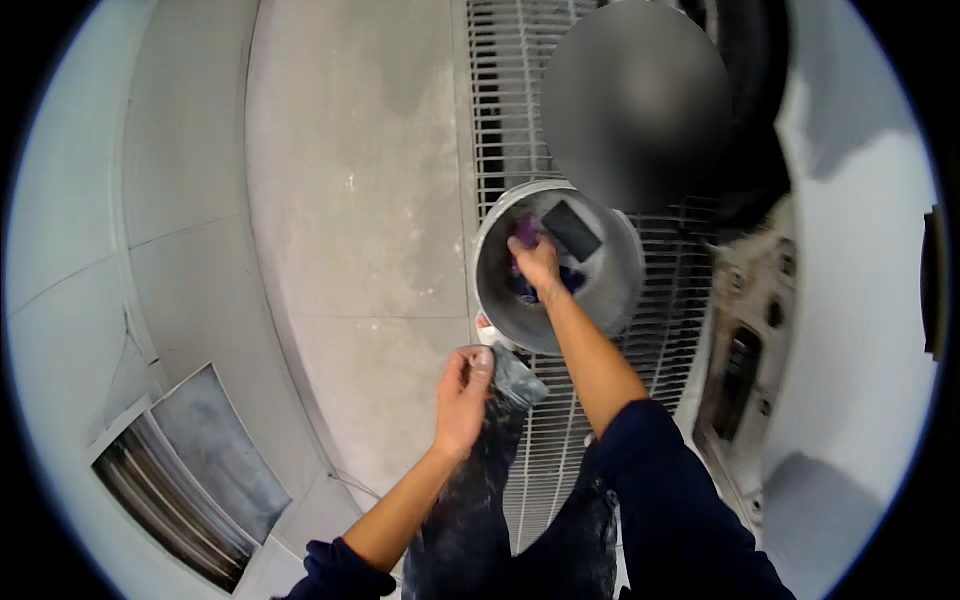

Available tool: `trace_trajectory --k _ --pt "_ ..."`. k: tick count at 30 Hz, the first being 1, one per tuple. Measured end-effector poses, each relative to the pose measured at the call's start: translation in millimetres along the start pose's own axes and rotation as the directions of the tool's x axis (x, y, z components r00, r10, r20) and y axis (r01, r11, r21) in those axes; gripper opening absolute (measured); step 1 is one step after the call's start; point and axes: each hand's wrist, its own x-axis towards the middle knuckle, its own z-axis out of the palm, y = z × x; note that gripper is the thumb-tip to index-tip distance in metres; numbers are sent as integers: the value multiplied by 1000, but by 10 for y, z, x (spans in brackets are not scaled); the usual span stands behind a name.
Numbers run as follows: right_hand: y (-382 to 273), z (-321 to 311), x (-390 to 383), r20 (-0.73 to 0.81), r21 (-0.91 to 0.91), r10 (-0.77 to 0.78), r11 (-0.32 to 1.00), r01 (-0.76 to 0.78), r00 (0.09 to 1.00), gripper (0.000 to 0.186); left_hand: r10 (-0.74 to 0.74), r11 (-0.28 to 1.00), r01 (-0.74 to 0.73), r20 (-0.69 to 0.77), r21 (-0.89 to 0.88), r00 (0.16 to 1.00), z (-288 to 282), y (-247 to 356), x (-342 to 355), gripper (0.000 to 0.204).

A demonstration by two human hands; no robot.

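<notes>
Now the right hand (537, 263) is down in the grey bucket (612, 295) at a purple piece (526, 229), its grip unclear; the left hand (464, 402) pinches a grey sheet (518, 379) outside; inside, a dark rectangular block (572, 232) lies untouched; work looks underway, nothing visibly finished.

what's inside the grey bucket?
Inside the bucket: a dark rectangular pad, something purple at the right hand's fingers, and dark blue material around that hand. Whatever lies directly beneath the hand and pad is covered.
</notes>
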Motion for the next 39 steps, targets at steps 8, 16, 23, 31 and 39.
trace_trajectory --k 8,16,23,31,39 --pt "304 208 870 -44 -336 120 933 -128 992 29 152 956 -153 25 248 988 31 -104 601 27" --pt "-569 -1413 -1325 -117 303 -179 930 207 977 26 436 652 -549 334 522 835 402 516 459 78" --pt "-1495 -3114 -3979 -182 401 -381 813 422 907 44 72 764 -593 879 255 471 1038 1163 -1530 37" --pt "-1077 -5237 -6368 -620 138 -309 862 487 721 43 -165 282 -959 986 34 -13 2734 1390 -3970 29" --pt "234 -6612 -6791 -525 352 -590 506 787 614 32 -132 366 -931 989 -17 -70 3684 807 -5117 27"
